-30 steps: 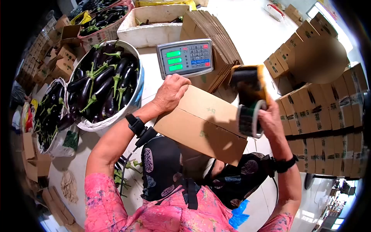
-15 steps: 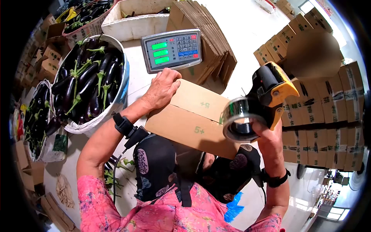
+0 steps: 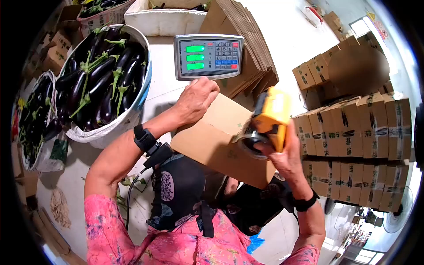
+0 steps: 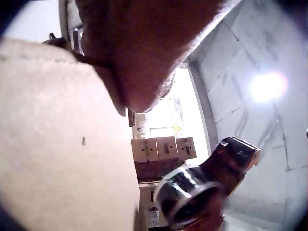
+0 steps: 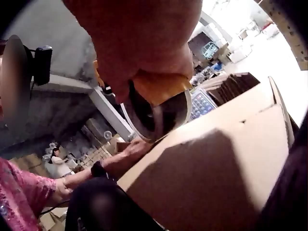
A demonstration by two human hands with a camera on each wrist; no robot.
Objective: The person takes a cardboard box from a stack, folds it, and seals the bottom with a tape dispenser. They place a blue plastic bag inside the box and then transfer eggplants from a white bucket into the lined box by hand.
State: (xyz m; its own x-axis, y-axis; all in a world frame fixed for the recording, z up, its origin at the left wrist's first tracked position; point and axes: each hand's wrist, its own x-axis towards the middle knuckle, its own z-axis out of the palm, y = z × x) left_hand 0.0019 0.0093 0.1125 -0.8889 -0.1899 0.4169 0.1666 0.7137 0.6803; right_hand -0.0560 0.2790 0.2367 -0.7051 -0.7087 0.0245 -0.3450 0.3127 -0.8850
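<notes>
A closed cardboard box (image 3: 201, 143) with small green print lies across the person's lap. The left hand (image 3: 197, 100) grips its far left corner, fingers bent over the edge. In the right hand (image 3: 288, 154) is a yellow-and-black tape dispenser (image 3: 272, 112), slightly blurred, with a wide tape roll (image 3: 252, 143) over the seam near the box's right side. From the left wrist, the roll (image 4: 180, 195) shows beyond the box edge. In the right wrist view the dispenser's yellow body (image 5: 161, 89) sits under the palm, close to the box's upper edge (image 5: 192, 132).
A scale display (image 3: 208, 57) with green readouts stands beyond the left hand, beside a stack of flat cartons (image 3: 247, 39). A tub of eggplants (image 3: 143, 95) and a sack of eggplants (image 3: 33, 132) stand at left. Packed boxes (image 3: 349, 128) are stacked at right.
The right hand has brought the tape dispenser leftward, from the box's right end to over its seam, and turned it. The left hand has stayed at the same box corner.
</notes>
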